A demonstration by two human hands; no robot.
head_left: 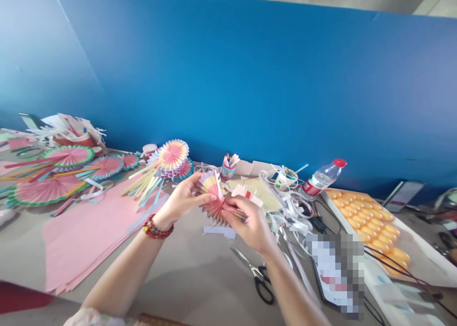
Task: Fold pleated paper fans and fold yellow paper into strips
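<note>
A pleated paper fan (213, 211) in pink, yellow and lilac is held up above the table between my two hands. My left hand (187, 197), with a red bead bracelet (158, 228) at the wrist, pinches its left side. On the other side, the fingers of my right hand (248, 216) close on the fan near its centre. The folds are partly spread, and the fingers hide some of them. Below my right hand lie black-handled scissors (257, 273), blades pointing away to the left. A pale paper strip (219, 231) rests on the table under the fan.
Pink sheets (89, 235) are stacked at left, with finished paper fans (173, 155) on sticks behind. At right are curled white paper strips (298, 216), a water bottle (324, 177), a blurred-out phone (333, 273) and a tray of yellow rounded pieces (371, 221). A blue partition (250, 88) stands behind.
</note>
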